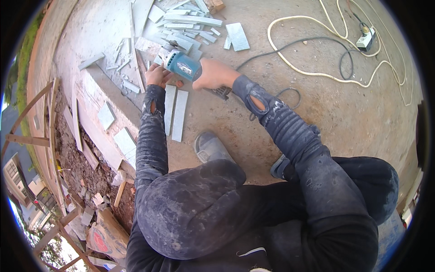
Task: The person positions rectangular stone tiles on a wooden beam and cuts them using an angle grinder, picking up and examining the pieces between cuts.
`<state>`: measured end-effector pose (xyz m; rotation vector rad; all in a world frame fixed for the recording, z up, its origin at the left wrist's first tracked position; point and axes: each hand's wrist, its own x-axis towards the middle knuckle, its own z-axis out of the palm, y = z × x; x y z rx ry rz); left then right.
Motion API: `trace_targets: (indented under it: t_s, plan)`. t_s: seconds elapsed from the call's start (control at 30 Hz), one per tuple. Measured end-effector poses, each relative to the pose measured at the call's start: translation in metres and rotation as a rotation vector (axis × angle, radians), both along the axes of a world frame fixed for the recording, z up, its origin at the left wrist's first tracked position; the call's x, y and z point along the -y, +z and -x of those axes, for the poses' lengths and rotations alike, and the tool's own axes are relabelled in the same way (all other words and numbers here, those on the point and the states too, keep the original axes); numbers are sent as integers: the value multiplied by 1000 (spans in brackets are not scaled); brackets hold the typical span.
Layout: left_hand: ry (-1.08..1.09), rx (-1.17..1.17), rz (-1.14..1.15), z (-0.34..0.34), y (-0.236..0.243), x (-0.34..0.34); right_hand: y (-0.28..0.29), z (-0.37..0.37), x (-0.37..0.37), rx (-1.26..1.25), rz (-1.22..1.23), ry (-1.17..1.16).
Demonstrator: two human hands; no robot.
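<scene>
My right hand (215,75) is wrapped round the rear of a teal angle grinder (183,65), whose metal head points to the upper left. The disc at its head is hard to make out. Close by the head, on its left, my left hand (157,75) has its fingers bent and closed; the grinder and the pale pieces there hide what they hold. Two long, narrow grey-white tile strips (180,115) lie side by side just below the grinder. Beyond it is a heap of cut tile strips (190,20).
A squarer tile (238,36) lies right of the heap. More tiles (123,140) rest on a dusty concrete ledge (97,86) at left, beside rubble and timber. A dark cord and a cream cable (290,54) loop across the floor to a power socket block (365,40). My sandalled foot (213,147) is near.
</scene>
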<state>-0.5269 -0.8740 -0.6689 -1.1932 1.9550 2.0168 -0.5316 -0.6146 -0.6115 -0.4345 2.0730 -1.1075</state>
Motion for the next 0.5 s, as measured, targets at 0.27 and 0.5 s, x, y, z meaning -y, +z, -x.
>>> trace_targets:
  t_s: [0.27,0.5]
  plan:
    - [-33,56,47,1,11,-13,-2,14,14,-2,-7,19]
    - [11,-18,17,1,9,-15,-2,22,23,-30,-19,-4]
